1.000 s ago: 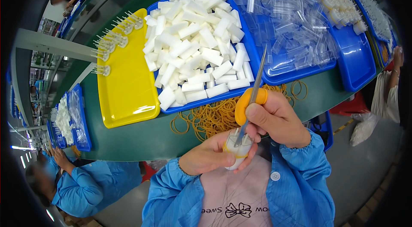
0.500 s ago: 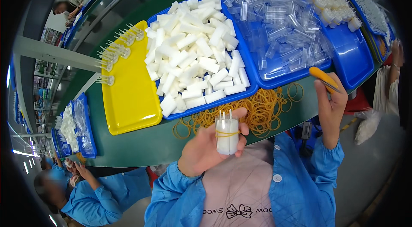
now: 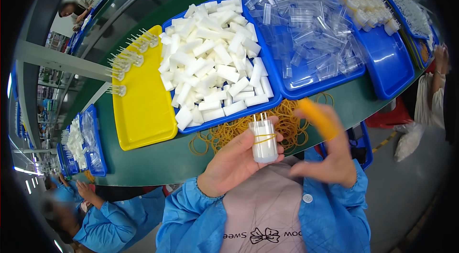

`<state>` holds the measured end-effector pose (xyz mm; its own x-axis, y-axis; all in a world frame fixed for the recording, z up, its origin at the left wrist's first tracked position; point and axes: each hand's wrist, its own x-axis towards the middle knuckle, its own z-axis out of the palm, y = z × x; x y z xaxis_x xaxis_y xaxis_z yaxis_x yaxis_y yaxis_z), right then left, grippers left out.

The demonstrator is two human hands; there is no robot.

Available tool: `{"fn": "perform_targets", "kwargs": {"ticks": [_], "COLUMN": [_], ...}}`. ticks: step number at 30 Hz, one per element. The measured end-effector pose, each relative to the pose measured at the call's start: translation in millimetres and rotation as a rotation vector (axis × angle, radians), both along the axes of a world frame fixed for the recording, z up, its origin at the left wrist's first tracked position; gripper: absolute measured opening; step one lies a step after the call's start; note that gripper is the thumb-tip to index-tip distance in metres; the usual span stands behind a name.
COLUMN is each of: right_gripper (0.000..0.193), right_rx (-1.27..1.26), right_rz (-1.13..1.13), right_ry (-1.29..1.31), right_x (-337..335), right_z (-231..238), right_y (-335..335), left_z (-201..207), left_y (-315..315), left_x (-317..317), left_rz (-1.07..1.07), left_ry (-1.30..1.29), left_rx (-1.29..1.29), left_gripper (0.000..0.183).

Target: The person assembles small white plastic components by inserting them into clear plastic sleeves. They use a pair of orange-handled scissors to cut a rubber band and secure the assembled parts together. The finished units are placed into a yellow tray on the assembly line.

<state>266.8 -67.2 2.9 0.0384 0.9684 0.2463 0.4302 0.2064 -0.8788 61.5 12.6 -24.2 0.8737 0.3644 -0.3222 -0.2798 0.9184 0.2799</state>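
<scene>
My left hand (image 3: 234,157) holds a small white cylinder (image 3: 264,144) upright, with its fingers around the back and side. A yellow rubber band loops round the cylinder's middle, and thin pale prongs stick up from its top. Close by on the right, my right hand (image 3: 334,157) is smeared by motion. It carries an orange-handled tool (image 3: 315,117), whose metal part cannot be made out now. Just beyond both hands lies a heap of yellow rubber bands (image 3: 287,126) on the green table.
A blue tray (image 3: 210,126) holds many white foam blocks. Beside it are a yellow tray (image 3: 148,124) with pronged pieces, a blue tray (image 3: 311,89) of clear plastic sleeves, and another blue tray (image 3: 389,66) with finished-looking cylinders. Co-workers sit at left and stand farther off.
My right hand has swung left and inward with the orange-handled tool, close to the cylinder. My left hand has shifted slightly right and up, still holding the cylinder.
</scene>
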Motion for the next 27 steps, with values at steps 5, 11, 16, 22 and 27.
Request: {"fn": "perform_targets", "kwargs": {"ticks": [5, 11, 16, 22, 27], "right_gripper": [0.074, 0.065, 0.068, 0.073, 0.071], "right_rx": [0.138, 0.098, 0.039, 0.123, 0.039], "right_rz": [0.001, 0.025, 0.038, 0.063, 0.071], "right_ry": [-0.282, -0.065, -0.123, -0.200, 0.028], "right_x": [-23, -19, -15, -14, -16], "right_z": [-2, -4, 1, -4, -12], "right_y": [11, 12, 13, 12, 10], "left_z": [8, 5, -2, -10, 2], "left_y": [-5, 2, 3, -3, 0], "left_x": [4, 4, 4, 3, 4], "left_rz": [-0.060, -0.110, -0.147, -0.112, -0.146], "left_ry": [0.100, -0.097, 0.037, 0.036, 0.019], "left_rx": [0.188, 0.166, 0.220, 0.216, 0.168], "left_gripper": [0.056, 0.060, 0.060, 0.059, 0.058]}}
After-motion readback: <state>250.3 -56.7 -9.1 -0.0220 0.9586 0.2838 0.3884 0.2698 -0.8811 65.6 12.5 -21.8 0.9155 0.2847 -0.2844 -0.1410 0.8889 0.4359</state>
